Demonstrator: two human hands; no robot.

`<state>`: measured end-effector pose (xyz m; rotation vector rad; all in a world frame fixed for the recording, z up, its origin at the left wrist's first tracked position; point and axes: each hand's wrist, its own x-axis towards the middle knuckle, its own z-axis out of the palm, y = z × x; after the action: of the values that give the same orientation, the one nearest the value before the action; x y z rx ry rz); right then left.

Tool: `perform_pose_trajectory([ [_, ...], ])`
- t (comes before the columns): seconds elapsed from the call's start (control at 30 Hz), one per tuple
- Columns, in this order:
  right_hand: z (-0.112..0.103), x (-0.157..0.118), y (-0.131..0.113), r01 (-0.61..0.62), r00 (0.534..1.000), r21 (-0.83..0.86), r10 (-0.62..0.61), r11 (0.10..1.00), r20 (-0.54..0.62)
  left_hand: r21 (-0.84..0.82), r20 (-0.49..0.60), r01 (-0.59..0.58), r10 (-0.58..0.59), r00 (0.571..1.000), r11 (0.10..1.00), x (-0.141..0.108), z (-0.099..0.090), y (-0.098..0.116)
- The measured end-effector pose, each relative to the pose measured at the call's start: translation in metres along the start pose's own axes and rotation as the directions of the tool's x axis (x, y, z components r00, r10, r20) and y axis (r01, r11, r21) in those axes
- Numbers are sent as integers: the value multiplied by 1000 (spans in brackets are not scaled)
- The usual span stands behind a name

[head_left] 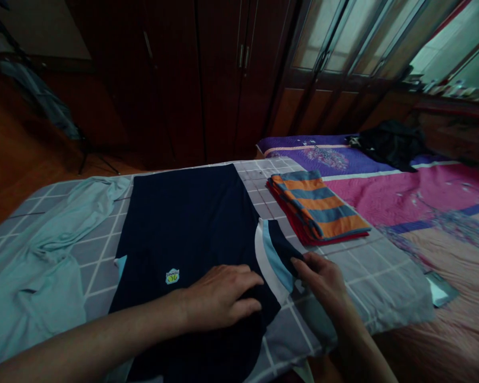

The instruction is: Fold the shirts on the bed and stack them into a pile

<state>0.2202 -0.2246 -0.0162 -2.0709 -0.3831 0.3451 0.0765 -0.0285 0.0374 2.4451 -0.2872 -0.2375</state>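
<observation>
A navy blue T-shirt (183, 213) lies spread on a grey checked cloth, with a small tennis badge (172, 275) on its chest. Its sleeve on the right has a white and light blue band (272, 260). My left hand (223, 295) rests on the shirt, its fingers slightly bent and the thumb apart, holding nothing. At the sleeve's end, my right hand (321, 276) pinches the navy cuff between thumb and fingers. The shirt's collar end runs toward me at the bottom of the view, partly behind my left forearm.
Folded orange-and-grey striped clothing (319, 205) on red cloth sits right of the shirt. A pale mint garment (51, 266) lies rumpled at left on the checked cloth (383, 282). A bed with a purple and pink cover (367, 197) holds a black garment (391, 143). Dark wardrobes (223, 80) stand behind.
</observation>
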Motion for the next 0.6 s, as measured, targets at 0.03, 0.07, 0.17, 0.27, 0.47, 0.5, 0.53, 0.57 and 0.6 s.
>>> perform_pose_trajectory([
  [0.03, 0, -1, -2, -46, 998, 136, 51, 990, -31, 0, -53, -8, 8, 999, 1000, 11, -1, -3],
  [0.07, 0, -3, -3, -90, 993, 253, 107, 963, -54, 10, -103, -18, 19, 995, 1000, 22, -1, -6],
  [0.17, 0, -9, -2, -197, 969, 479, 245, 856, -40, 96, -228, -34, 55, 972, 995, 49, 6, -18],
  [0.27, -2, -11, 5, -211, 960, 527, 276, 823, -46, 165, -218, -43, 79, 973, 985, 65, 21, -33],
  [0.47, -6, 33, -3, 86, 990, -38, -90, 996, -104, 199, -152, -72, 103, 983, 977, 66, 40, -48],
  [0.5, -3, 46, -9, 175, 979, -179, -190, 968, -71, 196, -152, -70, 101, 983, 978, 65, 40, -48],
  [0.53, 1, 58, -16, 265, 958, -318, -287, 910, -21, 193, -153, -66, 96, 983, 979, 64, 40, -47],
  [0.57, 7, 69, -22, 346, 930, -438, -366, 830, 40, 190, -155, -61, 91, 984, 980, 63, 39, -47],
  [0.6, 13, 79, -28, 406, 902, -531, -419, 744, 102, 189, -158, -56, 87, 984, 980, 63, 38, -46],
])
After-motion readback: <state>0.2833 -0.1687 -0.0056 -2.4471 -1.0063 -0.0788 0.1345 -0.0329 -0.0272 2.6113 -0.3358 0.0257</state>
